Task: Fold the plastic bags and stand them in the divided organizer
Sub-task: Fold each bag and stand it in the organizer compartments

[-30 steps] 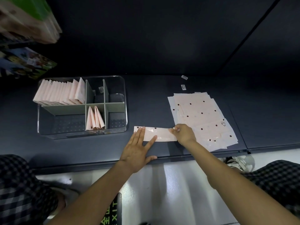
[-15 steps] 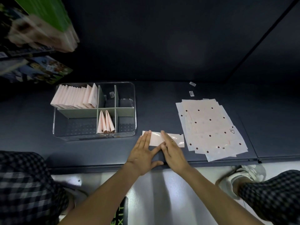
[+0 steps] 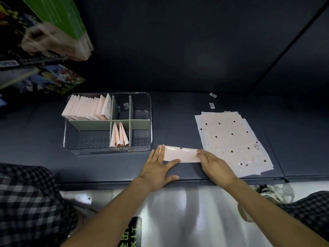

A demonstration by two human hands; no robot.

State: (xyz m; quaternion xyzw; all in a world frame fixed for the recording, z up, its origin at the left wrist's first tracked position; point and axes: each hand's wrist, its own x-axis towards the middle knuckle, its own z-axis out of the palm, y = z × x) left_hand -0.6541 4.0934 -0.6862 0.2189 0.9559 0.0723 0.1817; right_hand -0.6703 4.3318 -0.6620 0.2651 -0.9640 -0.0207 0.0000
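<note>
On the dark shelf [image 3: 178, 107], near its front edge, a pale pink plastic bag folded into a long narrow strip [image 3: 181, 154] lies flat between the two hands. At its left end the left hand [image 3: 157, 169] rests palm down with its fingers straight and close together, their tips over the strip's end and the thumb stretched out along its near edge. At the strip's right end the right hand [image 3: 214, 163] lies over the corner with its fingers laid forward and flat; a ring [image 3: 208, 157] shows on one finger, and whether the thumb is tucked under the plastic cannot be told. Just right of that hand a loose stack of unfolded bags [image 3: 231, 138], pink with dark dots, is spread on the shelf, the strip's end touching or overlapping its left edge. To the left of the strip stands the clear divided organizer [image 3: 150, 122] with grey-green dividers. Its back left compartment is packed with a row of folded bags [image 3: 87, 108] standing upright, and the narrow front middle compartment holds a few more folded bags [image 3: 119, 135] on end, leaning slightly. Two small white labels [image 3: 212, 100] lie on the shelf behind the stack. Checked trouser legs [image 3: 30, 202] frame the lower corners.
</note>
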